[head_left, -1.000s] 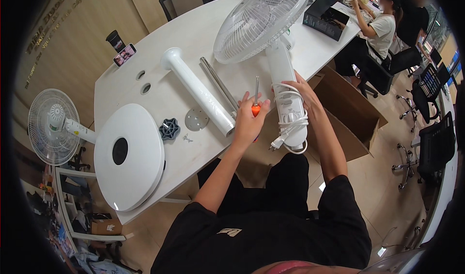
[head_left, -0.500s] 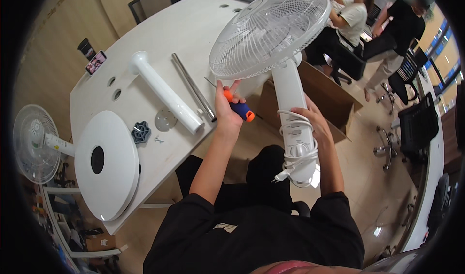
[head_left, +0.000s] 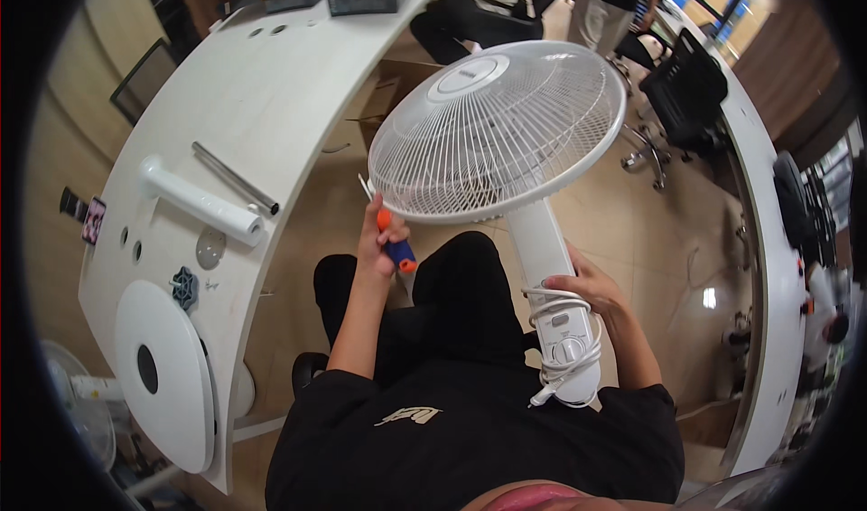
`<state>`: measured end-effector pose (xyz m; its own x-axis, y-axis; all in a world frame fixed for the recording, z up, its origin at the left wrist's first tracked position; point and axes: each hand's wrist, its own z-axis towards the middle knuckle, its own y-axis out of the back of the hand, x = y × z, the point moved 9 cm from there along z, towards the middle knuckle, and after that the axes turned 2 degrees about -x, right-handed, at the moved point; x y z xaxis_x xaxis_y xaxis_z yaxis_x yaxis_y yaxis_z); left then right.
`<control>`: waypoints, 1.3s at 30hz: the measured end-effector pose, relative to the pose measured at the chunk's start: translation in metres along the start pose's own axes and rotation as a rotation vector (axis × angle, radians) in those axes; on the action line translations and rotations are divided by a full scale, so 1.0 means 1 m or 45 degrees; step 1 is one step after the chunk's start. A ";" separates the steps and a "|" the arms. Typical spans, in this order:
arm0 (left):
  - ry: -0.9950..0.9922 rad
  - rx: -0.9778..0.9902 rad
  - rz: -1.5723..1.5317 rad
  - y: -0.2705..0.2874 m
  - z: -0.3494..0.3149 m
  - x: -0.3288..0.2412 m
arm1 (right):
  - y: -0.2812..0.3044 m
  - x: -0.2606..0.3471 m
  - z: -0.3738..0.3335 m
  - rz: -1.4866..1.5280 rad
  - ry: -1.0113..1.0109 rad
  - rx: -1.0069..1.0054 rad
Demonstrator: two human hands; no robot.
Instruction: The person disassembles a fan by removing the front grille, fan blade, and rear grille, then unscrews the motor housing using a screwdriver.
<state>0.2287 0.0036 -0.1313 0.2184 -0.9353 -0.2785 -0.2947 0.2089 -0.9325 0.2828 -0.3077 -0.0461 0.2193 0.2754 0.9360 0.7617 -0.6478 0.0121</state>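
A white fan head with a wire grille [head_left: 497, 140] hangs over my lap, joined to a white control column [head_left: 540, 240]. My right hand [head_left: 591, 285] is closed around that column, just above its buttons and dial. A white power cord [head_left: 578, 364] is wound about the column's lower end, its plug dangling. Left of the fan, my left hand [head_left: 372, 244] grips a screwdriver [head_left: 397, 252] with a blue and orange handle, its shaft pointing up. The forefinger of that hand reaches up by the grille's rim; whether it touches cannot be made out.
On the white table [head_left: 280, 68] at left lie a white tube [head_left: 203, 202], a metal rod [head_left: 237, 178], a round white base [head_left: 181, 389], a dark star-shaped knob [head_left: 185, 288] and small screws [head_left: 212, 285]. A cardboard box [head_left: 376, 100] stands beyond the fan. Other people are at the back.
My view has swung right, so the table sits further left. The fan has come lower and closer to me, its grille tipped flatter. Both hands keep their holds.
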 end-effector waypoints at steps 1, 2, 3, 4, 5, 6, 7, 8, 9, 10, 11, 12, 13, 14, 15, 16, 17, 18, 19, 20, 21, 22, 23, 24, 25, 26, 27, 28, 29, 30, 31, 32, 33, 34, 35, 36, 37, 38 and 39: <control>0.040 0.000 0.005 0.011 -0.009 0.015 | 0.001 -0.011 -0.013 -0.010 -0.053 -0.006; 0.089 -0.031 -0.038 0.024 -0.018 0.028 | 0.004 -0.026 -0.025 0.006 -0.066 -0.037; 0.125 -0.062 -0.077 0.037 -0.028 0.038 | 0.001 -0.047 -0.033 0.070 -0.126 0.013; 0.156 -0.067 -0.072 0.050 -0.043 0.046 | -0.005 -0.068 -0.044 0.138 -0.191 0.060; 0.181 -0.130 -0.061 0.067 -0.061 0.053 | -0.010 -0.085 -0.055 0.175 -0.259 0.078; 0.198 -0.181 -0.048 0.079 -0.070 0.058 | -0.014 -0.097 -0.060 0.078 -0.268 0.078; 0.167 -0.316 -0.013 0.085 -0.089 0.061 | -0.020 -0.102 -0.066 -0.006 -0.214 0.080; 0.131 -0.450 0.023 0.089 -0.107 0.062 | -0.023 -0.104 -0.070 -0.092 -0.160 0.085; 0.176 -0.353 -0.080 0.092 -0.119 0.065 | -0.024 -0.109 -0.077 -0.074 -0.173 0.081; 0.194 -0.376 -0.075 0.101 -0.132 0.068 | -0.027 -0.120 -0.078 -0.006 -0.198 0.152; 0.199 -0.440 -0.052 0.111 -0.147 0.071 | -0.030 -0.131 -0.081 0.061 -0.220 0.225; 0.195 -0.494 -0.033 0.115 -0.161 0.073 | -0.031 -0.140 -0.083 0.070 -0.230 0.225; 0.197 -0.512 0.097 0.111 -0.177 0.073 | -0.033 -0.151 -0.085 0.093 -0.279 0.226; 0.195 -0.521 0.095 0.119 -0.184 0.069 | -0.034 -0.159 -0.087 0.112 -0.327 0.231; 0.170 -0.400 0.120 0.112 -0.185 0.062 | -0.032 -0.162 -0.086 0.109 -0.331 0.249; 0.139 -0.278 0.145 0.104 -0.188 0.055 | -0.031 -0.167 -0.086 0.193 -0.390 0.268; 0.105 -0.395 0.319 0.110 -0.199 0.049 | -0.029 -0.171 -0.085 0.274 -0.449 0.290; 0.084 -0.399 0.310 0.113 -0.202 0.042 | -0.024 -0.177 -0.083 0.259 -0.448 0.308; 0.156 -0.444 0.568 0.123 -0.203 0.036 | -0.015 -0.193 -0.080 0.206 -0.540 0.325; 0.227 -0.490 0.826 0.132 -0.205 0.027 | -0.004 -0.207 -0.074 0.151 -0.630 0.342; 0.331 -0.448 0.937 0.129 -0.204 0.015 | 0.005 -0.222 -0.068 0.050 -0.732 0.357; 0.476 -0.259 1.138 0.117 -0.202 0.006 | 0.008 -0.230 -0.059 0.029 -0.726 0.373; 0.525 -0.199 1.257 0.107 -0.206 -0.003 | 0.008 -0.237 -0.055 -0.011 -0.681 0.408; 0.569 -0.149 1.381 0.083 -0.211 -0.016 | 0.007 -0.243 -0.046 -0.049 -0.630 0.454; 0.540 -0.162 1.375 0.070 -0.214 -0.027 | 0.010 -0.247 -0.043 -0.029 -0.604 0.486; 0.389 -0.216 1.469 0.060 -0.217 -0.046 | 0.010 -0.244 -0.037 -0.044 -0.602 0.511; 0.248 -0.269 1.563 0.055 -0.220 -0.061 | 0.007 -0.242 -0.038 0.030 -0.679 0.505; 0.245 -0.287 1.560 0.058 -0.220 -0.064 | 0.005 -0.242 -0.038 0.106 -0.757 0.496; -0.027 -0.411 1.666 0.058 -0.215 -0.084 | 0.000 -0.246 -0.033 0.282 -0.778 0.558; -0.310 -0.528 1.753 0.053 -0.211 -0.105 | -0.004 -0.236 -0.026 0.273 -0.781 0.564; -0.438 -0.620 1.829 0.039 -0.205 -0.113 | -0.016 -0.221 -0.024 0.345 -0.801 0.620; -0.565 -0.709 1.903 0.023 -0.194 -0.119 | -0.026 -0.212 -0.023 0.419 -0.820 0.673; -0.702 -0.614 2.000 0.003 -0.177 -0.120 | -0.029 -0.209 -0.023 0.441 -0.822 0.694; -0.846 -0.516 2.089 -0.012 -0.159 -0.121 | -0.028 -0.212 -0.024 0.439 -0.820 0.693; -0.853 -0.519 2.086 -0.012 -0.141 -0.123 | -0.022 -0.223 -0.023 0.363 -0.818 0.628; -1.025 -0.379 2.158 -0.023 -0.125 -0.121 | -0.015 -0.230 -0.020 0.285 -0.814 0.560; -1.194 -0.241 2.230 -0.032 -0.118 -0.120 | -0.022 -0.223 -0.021 0.299 -0.797 0.581; -1.197 -0.250 2.233 -0.027 -0.108 -0.126 | -0.026 -0.218 -0.020 0.296 -0.798 0.589; -1.191 -0.296 2.388 -0.026 -0.098 -0.128 | -0.028 -0.215 -0.022 0.294 -0.812 0.620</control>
<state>0.1170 0.0899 -0.0485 -0.1384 0.7037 -0.6969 -0.7304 0.4027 0.5517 0.2007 -0.3647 -0.2398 0.5939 0.6173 0.5159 0.8015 -0.3982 -0.4462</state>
